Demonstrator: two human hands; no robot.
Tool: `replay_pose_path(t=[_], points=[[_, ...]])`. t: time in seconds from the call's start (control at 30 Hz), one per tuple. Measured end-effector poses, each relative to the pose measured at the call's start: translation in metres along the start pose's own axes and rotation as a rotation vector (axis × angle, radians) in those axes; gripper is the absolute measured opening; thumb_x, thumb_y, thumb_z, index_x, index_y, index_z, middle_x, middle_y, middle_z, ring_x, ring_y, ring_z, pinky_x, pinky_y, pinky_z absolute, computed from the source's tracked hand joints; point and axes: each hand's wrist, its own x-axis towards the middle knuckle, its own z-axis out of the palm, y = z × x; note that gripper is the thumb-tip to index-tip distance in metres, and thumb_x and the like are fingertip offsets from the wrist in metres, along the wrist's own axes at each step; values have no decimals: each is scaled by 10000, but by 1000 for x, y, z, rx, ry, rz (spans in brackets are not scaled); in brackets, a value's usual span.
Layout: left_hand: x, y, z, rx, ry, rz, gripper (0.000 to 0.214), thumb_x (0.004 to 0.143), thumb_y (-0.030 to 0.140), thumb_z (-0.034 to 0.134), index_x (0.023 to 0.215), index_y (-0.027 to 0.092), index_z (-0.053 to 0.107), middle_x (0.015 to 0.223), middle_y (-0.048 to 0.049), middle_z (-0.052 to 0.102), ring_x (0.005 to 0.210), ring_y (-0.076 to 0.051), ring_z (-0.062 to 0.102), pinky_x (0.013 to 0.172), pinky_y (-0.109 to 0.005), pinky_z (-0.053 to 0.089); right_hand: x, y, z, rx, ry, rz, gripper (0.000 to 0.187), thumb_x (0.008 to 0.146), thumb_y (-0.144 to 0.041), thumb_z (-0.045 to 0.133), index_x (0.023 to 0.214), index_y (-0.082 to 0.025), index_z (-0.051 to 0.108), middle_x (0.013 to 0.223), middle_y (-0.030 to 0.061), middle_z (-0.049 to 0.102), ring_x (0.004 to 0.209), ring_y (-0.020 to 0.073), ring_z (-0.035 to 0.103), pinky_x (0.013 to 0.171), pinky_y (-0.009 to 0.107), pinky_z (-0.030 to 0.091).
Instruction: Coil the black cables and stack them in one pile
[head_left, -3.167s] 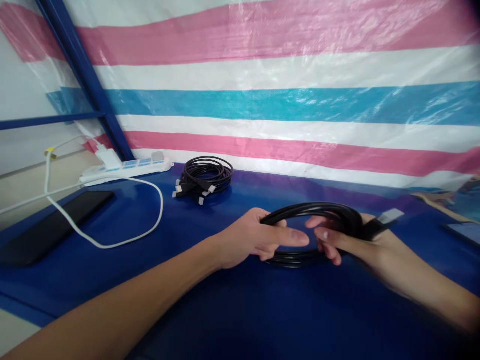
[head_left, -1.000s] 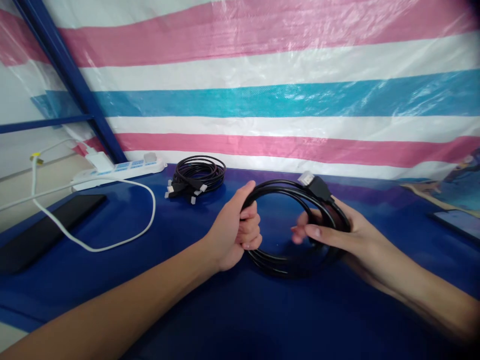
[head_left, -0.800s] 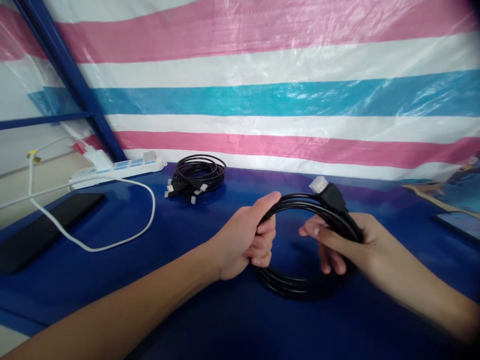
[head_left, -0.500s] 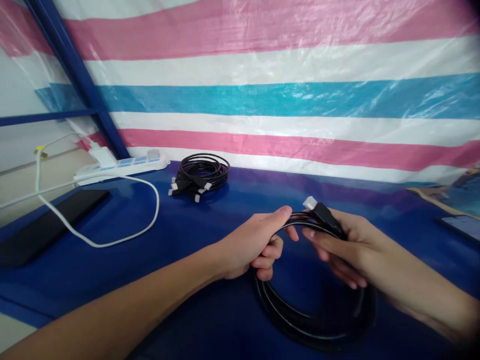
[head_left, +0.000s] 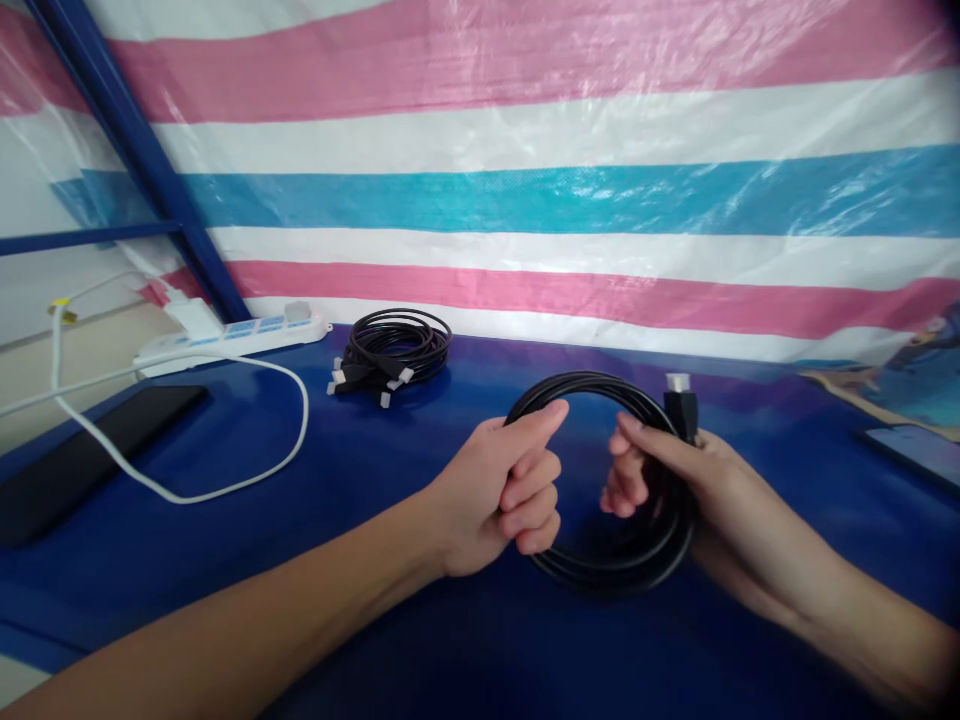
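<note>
Between my two hands is a coiled black HDMI cable (head_left: pixel 592 384), held as a ring above the blue tabletop. My left hand (head_left: pixel 517 490) grips the ring's left side, with its fingers curled round the strands. On the right side, my right hand (head_left: pixel 675 470) is closed round the coil, its thumb across the front. One black plug (head_left: pixel 681 405) with a clear cap sticks up beside the right thumb. The cable's other end cannot be made out.
More coiled black cables (head_left: pixel 397 345) with capped plugs lie farther back. At the left are a white power strip (head_left: pixel 240 335), a looped white cord (head_left: pixel 304 420) and a flat black object (head_left: pixel 112 450). A phone (head_left: pixel 915 450) lies at the right edge. Striped sheeting (head_left: pixel 525 200) hangs behind.
The lower part of the coil has risen, and the ring now faces me more squarely. My right hand has shifted to the ring's right side, and the plug has turned upright.
</note>
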Motion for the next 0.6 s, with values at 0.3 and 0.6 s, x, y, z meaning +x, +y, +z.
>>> replay_pose_path(t=[0.3, 0.6], points=[[0, 1, -14, -15, -102, -264, 600, 834, 497, 523, 414, 175, 240, 315, 73, 189, 247, -31, 167, 305, -177, 164, -10, -6, -3, 179, -284, 142, 175, 781, -391, 680, 867, -240, 702, 442, -75, 426, 300, 35, 317, 308, 143, 315], [-2, 9, 2, 153, -62, 71, 558, 823, 604, 467, 482, 179, 348, 378, 87, 230, 315, -36, 235, 425, -201, 351, -24, -5, -9, 278, -413, -32, 475, 890, -424, 491, 509, -199, 319, 439, -63, 183, 375, 80, 184, 401, 260, 246]])
